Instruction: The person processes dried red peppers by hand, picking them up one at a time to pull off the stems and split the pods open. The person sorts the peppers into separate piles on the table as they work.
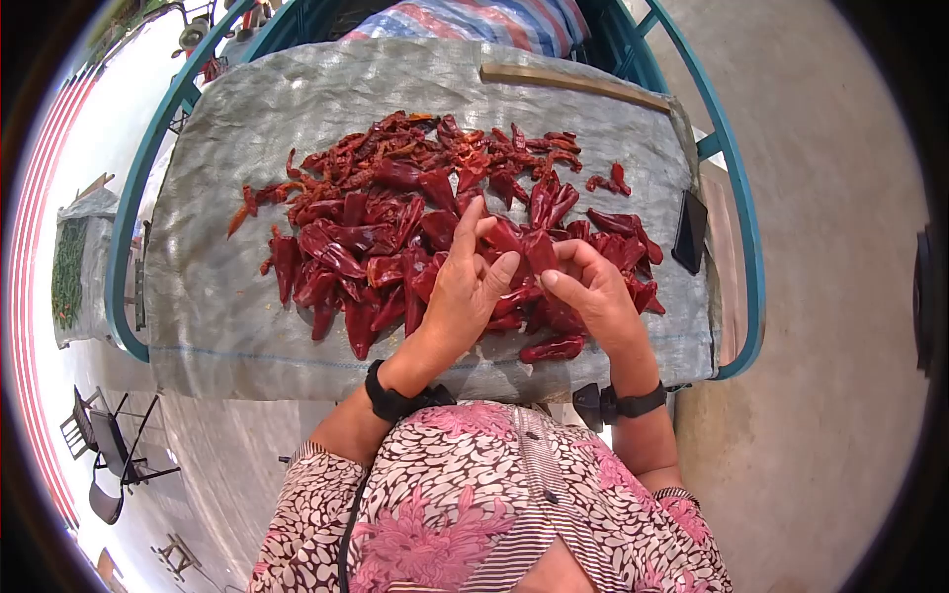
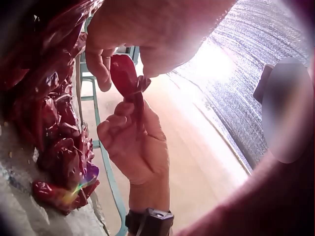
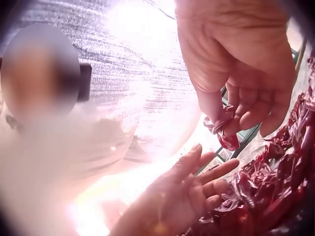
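My right hand pinches a dark red dried pepper between thumb and fingers, above the pile of peppers. To its left, my left hand is raised with the fingers extended and grips nothing. The left wrist view shows the pepper upright in the right hand, near the left hand. In the right wrist view the wrinkled end of the pepper shows at the right fingertips, and the left hand lies below, palm showing.
A grey woven sheet lies under the peppers, framed by teal metal rails. A black phone lies at the right, a wooden strip along the back. Beyond is a striped bag. Chairs stand at the left.
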{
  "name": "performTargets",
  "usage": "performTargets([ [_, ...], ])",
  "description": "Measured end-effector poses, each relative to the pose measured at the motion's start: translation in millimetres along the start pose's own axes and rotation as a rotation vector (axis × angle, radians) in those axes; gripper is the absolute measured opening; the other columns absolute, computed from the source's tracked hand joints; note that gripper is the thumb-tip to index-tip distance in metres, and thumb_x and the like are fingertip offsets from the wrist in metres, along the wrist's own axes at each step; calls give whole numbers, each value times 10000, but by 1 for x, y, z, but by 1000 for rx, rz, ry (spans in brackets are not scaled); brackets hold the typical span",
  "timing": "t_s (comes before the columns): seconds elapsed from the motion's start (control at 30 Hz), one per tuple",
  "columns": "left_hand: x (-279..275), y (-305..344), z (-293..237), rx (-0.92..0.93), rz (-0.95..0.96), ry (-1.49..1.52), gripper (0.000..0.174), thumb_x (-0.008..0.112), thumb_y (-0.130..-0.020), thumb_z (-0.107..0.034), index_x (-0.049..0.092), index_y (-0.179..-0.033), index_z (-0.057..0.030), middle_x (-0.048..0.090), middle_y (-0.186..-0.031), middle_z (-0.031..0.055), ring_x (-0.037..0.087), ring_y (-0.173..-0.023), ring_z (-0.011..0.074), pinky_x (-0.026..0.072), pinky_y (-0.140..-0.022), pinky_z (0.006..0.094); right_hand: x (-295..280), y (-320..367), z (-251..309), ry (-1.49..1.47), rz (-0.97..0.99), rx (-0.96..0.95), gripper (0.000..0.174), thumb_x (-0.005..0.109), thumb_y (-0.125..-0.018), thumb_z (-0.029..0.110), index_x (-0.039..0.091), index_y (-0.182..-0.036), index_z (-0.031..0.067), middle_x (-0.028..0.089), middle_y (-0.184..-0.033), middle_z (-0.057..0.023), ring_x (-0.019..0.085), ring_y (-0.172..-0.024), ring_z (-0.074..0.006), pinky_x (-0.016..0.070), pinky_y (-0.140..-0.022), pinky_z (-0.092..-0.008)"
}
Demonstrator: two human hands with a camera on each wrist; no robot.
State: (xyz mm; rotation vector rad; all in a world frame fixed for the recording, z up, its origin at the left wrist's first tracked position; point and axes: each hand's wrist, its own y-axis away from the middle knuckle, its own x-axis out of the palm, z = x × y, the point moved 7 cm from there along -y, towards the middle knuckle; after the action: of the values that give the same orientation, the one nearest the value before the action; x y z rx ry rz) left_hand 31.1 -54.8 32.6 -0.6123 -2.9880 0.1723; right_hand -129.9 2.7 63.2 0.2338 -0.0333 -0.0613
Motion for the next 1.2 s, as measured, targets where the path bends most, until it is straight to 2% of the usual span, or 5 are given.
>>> performTargets([
  [0.17,14,-1,11,-189,248,154,316,596,-1064,-230,584,-1317,-41,694,-1008,21,588,-693,44,490,-613,196,-12,21,-14,-63,-45,6,234,688,-989,133,609,-1181,25,665,-1011,29,608,-872,-39,495,-785,-208],
  [0.33,-12,-23,-17,217,-116,-371,135,629,-985,-26,692,-1104,-22,660,-841,8,576,-648,53,453,-560,229,-53,32,-11,157,-231,-28,189,694,-982,134,635,-1130,33,667,-970,32,579,-885,-14,466,-763,-191],
  [0.53,-16,-48,-29,323,-34,-1033,213,703,-871,-74,698,-1082,-54,690,-1011,100,589,-964,329,480,-863,450,-75,27,13,992,-649,-187,226,749,-861,208,648,-1016,78,683,-934,-81,616,-959,-303,425,-958,-438],
  [0.83,11,-92,21,456,52,-1157,252,679,-876,-131,738,-1121,-132,659,-1261,98,551,-1184,331,428,-975,520,-54,32,24,1008,-659,-580,200,787,-812,115,655,-962,97,706,-1070,-47,612,-1042,-281,405,-974,-437],
  [1.2,10,-97,7,473,138,-1033,225,620,-889,-29,721,-1091,-29,655,-1239,86,603,-1133,289,458,-970,428,-45,28,1,825,-566,-472,195,781,-831,95,661,-985,85,684,-1019,-53,628,-982,-285,445,-920,-412],
])
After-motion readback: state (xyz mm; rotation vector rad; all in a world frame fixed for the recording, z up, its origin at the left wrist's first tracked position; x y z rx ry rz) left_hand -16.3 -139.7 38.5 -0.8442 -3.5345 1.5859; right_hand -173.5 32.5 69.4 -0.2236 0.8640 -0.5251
